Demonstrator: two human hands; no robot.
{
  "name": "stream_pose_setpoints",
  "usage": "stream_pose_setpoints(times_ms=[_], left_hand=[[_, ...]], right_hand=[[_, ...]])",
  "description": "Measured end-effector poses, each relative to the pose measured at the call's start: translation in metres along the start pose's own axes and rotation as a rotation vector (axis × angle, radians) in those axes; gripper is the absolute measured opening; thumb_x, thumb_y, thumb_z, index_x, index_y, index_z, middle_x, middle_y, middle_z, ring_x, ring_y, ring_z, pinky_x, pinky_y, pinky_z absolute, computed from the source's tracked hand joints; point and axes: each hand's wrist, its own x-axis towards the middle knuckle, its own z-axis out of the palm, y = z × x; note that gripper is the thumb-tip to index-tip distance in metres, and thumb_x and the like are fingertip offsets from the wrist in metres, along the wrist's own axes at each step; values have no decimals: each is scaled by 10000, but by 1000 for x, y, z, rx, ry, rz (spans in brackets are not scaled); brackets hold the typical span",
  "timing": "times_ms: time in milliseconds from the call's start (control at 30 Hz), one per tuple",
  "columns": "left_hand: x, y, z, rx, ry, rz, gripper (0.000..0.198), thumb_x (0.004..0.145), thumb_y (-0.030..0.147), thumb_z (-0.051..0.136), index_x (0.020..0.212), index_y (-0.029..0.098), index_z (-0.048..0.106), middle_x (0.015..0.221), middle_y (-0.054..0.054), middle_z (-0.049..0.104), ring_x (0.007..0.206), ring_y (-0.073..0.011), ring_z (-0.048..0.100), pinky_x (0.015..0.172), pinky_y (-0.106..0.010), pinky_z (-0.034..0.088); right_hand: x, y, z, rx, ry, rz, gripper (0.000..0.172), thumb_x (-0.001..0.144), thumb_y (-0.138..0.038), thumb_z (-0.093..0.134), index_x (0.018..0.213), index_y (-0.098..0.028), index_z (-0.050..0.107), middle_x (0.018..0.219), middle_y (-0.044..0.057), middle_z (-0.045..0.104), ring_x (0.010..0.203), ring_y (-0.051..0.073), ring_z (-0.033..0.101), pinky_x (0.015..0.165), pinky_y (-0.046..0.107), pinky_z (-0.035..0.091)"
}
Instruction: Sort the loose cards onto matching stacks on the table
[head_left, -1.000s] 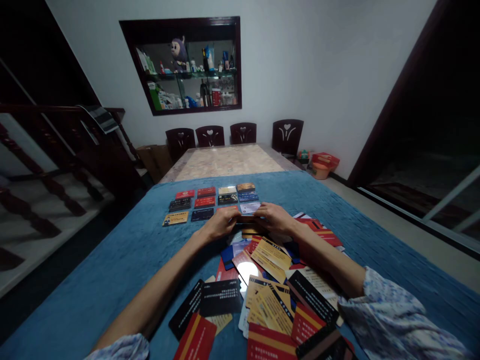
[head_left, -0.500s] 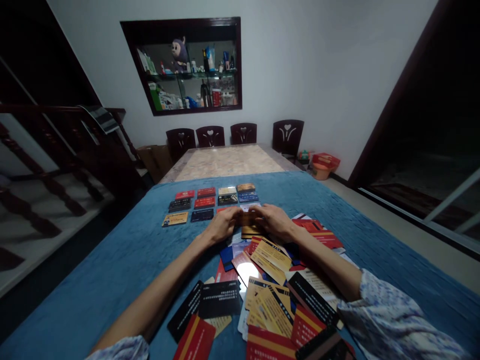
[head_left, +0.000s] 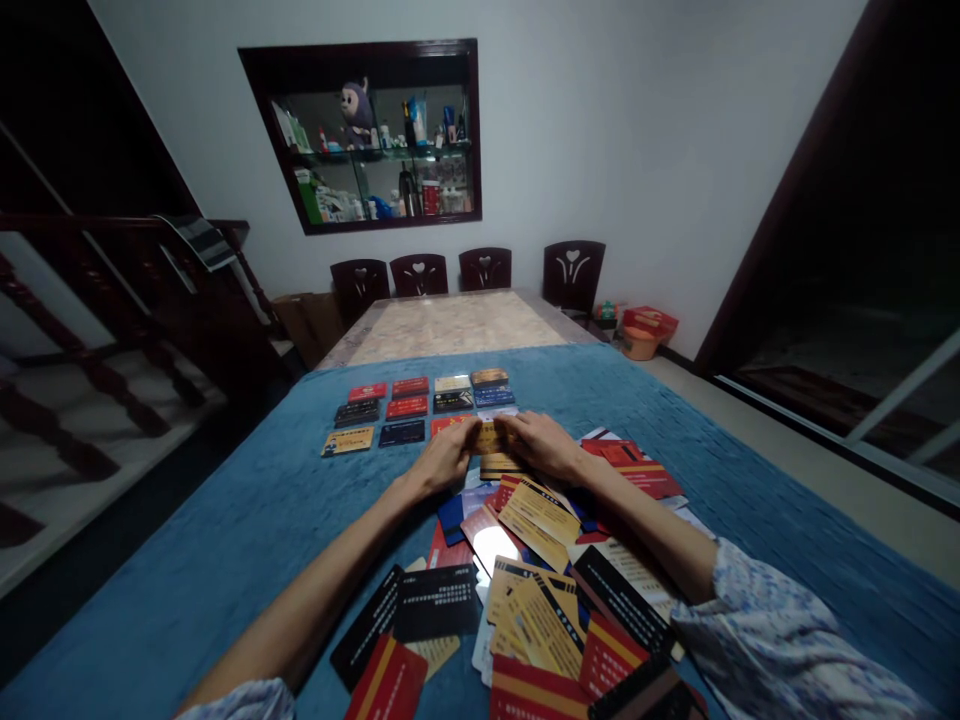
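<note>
My left hand (head_left: 450, 452) and my right hand (head_left: 547, 443) are close together above the far end of the loose card heap. Between their fingertips is a gold card (head_left: 492, 436), held by its two short sides with its face partly showing. Just below it lies a gold card with a dark stripe (head_left: 499, 467). Past my hands, small stacks of cards stand in rows, among them a yellow card (head_left: 349, 441), a dark blue card (head_left: 402, 432) and a blue card (head_left: 495, 396). My left fingers partly cover a red-orange card (head_left: 444, 424).
Loose red, gold and black cards spread toward me, including a black card (head_left: 436, 603). More red cards (head_left: 637, 470) lie by my right forearm. A blue cloth (head_left: 247, 530) covers the near part of the table. Several chairs (head_left: 574, 275) stand at the far end.
The gold card between my hands now shows more of its face, where my fingers hid most of it before. Both hands have hardly shifted, and the card heap and the rows look the same.
</note>
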Motion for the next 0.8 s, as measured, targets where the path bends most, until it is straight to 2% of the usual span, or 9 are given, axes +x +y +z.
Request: stream_pose_setpoints(times_ms=[167,267,433,633,800], left_hand=[[1,-4,3,-27,45,-13,571,766,22,516,1326,134,511,1237,-138,642,1131,-232,608,1033,-412,478],[1,-3,2,-40,44,-21,554,798,68,558,1346,131,503,1288,-155,616,1195,-252,579,1069,-441,455],[0,-1,1,-42,13,-27,597,793,81,605,1372,140,470,1306,-159,599,1224,-264,561,1074,-461,446],[1,0,-1,-32,11,-34,544,809,121,609,1338,132,483,1295,-173,592,1221,-289,555,1076,-483,435],[-1,6,-6,27,-1,-44,470,820,161,599,1282,163,514,1193,-133,582,1134,-268,568,1016,-447,474]], right_hand=[[-1,-1,-3,-9,20,-16,506,909,-213,540,1410,-174,477,1157,139,617,1040,232,547,872,342,405],[-1,-1,-7,-11,18,-29,559,876,-228,596,1416,-166,465,1164,146,593,1043,244,526,872,357,408],[-3,-1,-10,-2,8,-34,546,871,-252,624,1390,-173,474,1165,139,581,1034,243,517,856,355,395],[-2,-1,-13,-16,-10,-48,464,889,-306,614,1320,-164,514,1123,126,598,1010,241,515,828,341,378],[-2,-3,-17,-67,-31,-36,524,875,-341,634,1357,-192,493,1148,130,588,1037,252,501,820,340,371]])
